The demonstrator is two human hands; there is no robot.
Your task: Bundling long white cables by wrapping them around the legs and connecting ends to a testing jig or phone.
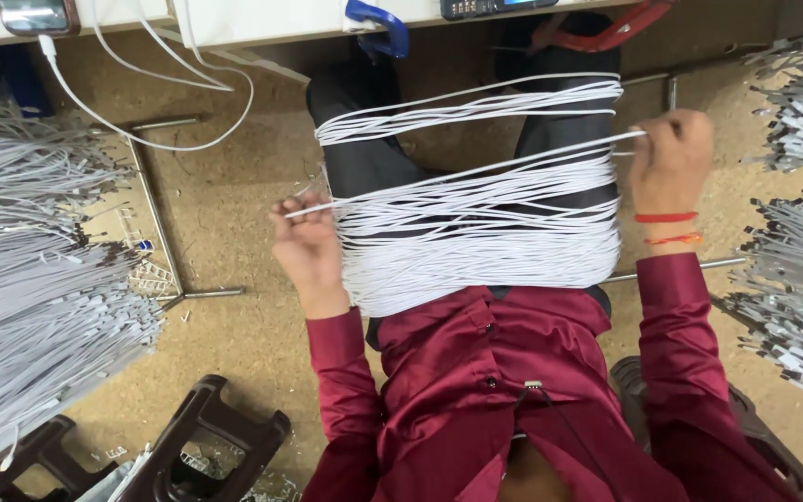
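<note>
A thick bundle of white cables (pixel 476 232) lies across my lap, stretched over my dark trousers. My left hand (pixel 304 246) pinches one end of a single white cable (pixel 476 172) at the left edge of the bundle. My right hand (pixel 669 163), with red threads on its wrist, grips the other end of that cable at the right edge. The cable runs taut between both hands, slanting up to the right. I wear a dark red shirt.
Large heaps of white cables with metal ends lie at the left (pixel 30 279) and right (pixel 801 279). A dark plastic stool (pixel 206 437) stands at lower left. A table edge (pixel 262 28) with a phone, white charging leads, a blue clamp (pixel 378 23) and red pliers runs along the top.
</note>
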